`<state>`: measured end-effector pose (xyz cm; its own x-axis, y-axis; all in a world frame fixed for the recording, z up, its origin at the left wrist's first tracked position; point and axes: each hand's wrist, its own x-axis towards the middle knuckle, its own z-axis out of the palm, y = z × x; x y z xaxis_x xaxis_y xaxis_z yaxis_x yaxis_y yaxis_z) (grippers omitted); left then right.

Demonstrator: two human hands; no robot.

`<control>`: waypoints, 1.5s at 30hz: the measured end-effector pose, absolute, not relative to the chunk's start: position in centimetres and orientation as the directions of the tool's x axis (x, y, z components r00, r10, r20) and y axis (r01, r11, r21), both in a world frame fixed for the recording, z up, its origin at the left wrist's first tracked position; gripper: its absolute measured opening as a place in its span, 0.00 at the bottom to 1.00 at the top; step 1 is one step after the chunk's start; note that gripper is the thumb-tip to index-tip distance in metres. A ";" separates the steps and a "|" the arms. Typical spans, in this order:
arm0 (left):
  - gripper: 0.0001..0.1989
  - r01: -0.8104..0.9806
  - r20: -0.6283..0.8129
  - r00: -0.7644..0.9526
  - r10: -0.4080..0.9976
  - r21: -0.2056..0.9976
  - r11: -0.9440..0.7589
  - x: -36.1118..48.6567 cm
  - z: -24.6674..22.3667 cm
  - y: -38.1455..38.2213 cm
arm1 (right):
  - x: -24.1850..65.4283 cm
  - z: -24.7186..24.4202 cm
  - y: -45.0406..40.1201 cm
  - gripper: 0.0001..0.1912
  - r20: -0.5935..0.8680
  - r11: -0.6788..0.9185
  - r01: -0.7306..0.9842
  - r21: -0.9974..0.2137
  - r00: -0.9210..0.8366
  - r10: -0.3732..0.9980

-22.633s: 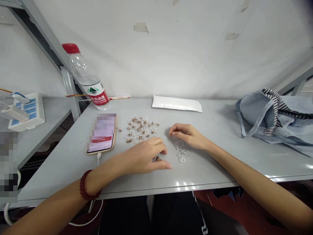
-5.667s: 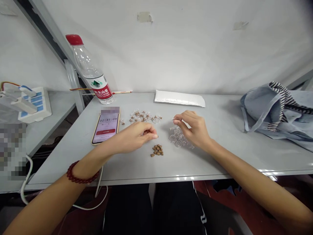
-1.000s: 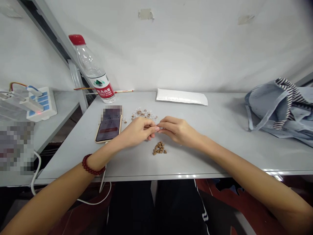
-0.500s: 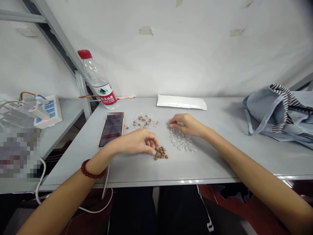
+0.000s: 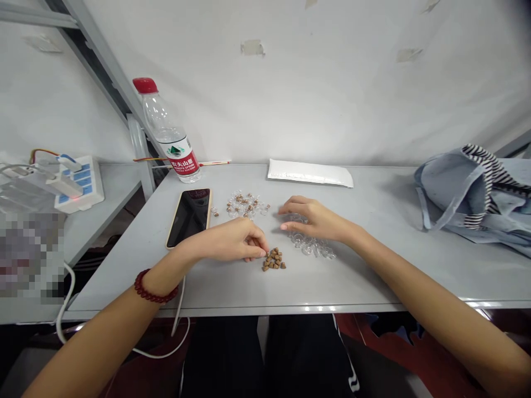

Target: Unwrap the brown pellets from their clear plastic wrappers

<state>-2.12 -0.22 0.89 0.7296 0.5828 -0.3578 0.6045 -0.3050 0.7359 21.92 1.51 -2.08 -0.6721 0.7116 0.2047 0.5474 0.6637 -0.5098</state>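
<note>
My left hand (image 5: 238,240), with a dark red bead bracelet (image 5: 151,287) at its wrist, is closed in a pinch at the left edge of a small pile of brown pellets (image 5: 274,261). One pellet shows at its fingertips. Over a heap of clear plastic pieces (image 5: 311,245) is my right hand (image 5: 313,218), thumb and fingers apart, partly covering them. Nothing shows between its fingers. Beyond my left hand lies a cluster of clear pieces with brown bits inside (image 5: 246,204).
A phone (image 5: 189,216) lies left of my left hand, its white cable hanging off the front edge. Behind it stands a water bottle (image 5: 180,152). A white packet (image 5: 310,173) rests by the wall, a blue cloth bag (image 5: 468,193) at right, a power strip (image 5: 83,185) at left.
My left thumb and fingertips have closed together at the pellets. My right hand has opened its fingers and shifted slightly left over the clear pieces. The phone's screen has gone dark.
</note>
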 end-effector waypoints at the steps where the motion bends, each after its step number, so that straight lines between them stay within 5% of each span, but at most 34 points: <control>1: 0.11 0.603 -0.357 0.729 0.584 0.738 -0.302 -2.1 0.9 -0.2 | 21.7 -2.2 1.5 0.21 0.242 0.676 0.539 -0.503 -0.663 0.708; 15: 0.10 0.540 -0.288 0.758 0.585 0.780 -0.315 -2.2 -0.2 0.0 | 18.6 -4.1 2.9 0.13 0.359 0.778 0.547 -0.309 -0.690 0.628; 20: 0.11 0.564 -0.168 0.663 0.730 0.753 -0.339 -2.0 -0.3 0.2 | 18.7 -3.1 1.8 0.15 0.440 0.702 0.551 -0.451 -0.547 0.712; 24: 0.12 0.602 0.054 0.529 0.847 0.680 -0.419 -1.6 -0.6 0.3 | 18.4 -2.2 0.6 0.12 0.365 0.523 0.396 -0.755 -0.408 0.837; 27: 0.13 0.633 0.176 0.538 0.824 0.560 -0.533 -1.3 -1.2 0.4 | 18.2 -1.9 0.0 0.11 0.246 0.382 0.300 -0.874 -0.405 0.881; 32: 0.11 0.611 0.325 0.631 0.705 0.352 -0.709 -1.1 -2.1 0.4 | 18.5 -1.6 -0.4 0.09 0.204 0.379 0.325 -0.866 -0.463 0.863; 38: 0.15 0.660 0.323 0.698 0.639 0.056 -0.749 -1.0 -2.3 -0.3 | 19.1 -2.0 -0.2 0.10 0.296 0.600 0.467 -0.650 -0.571 0.766; 45: 0.13 0.646 0.368 0.675 0.639 0.123 -0.753 -1.1 -2.4 -0.5 | 19.3 -1.6 -0.5 0.14 0.215 0.497 0.407 -0.766 -0.567 0.795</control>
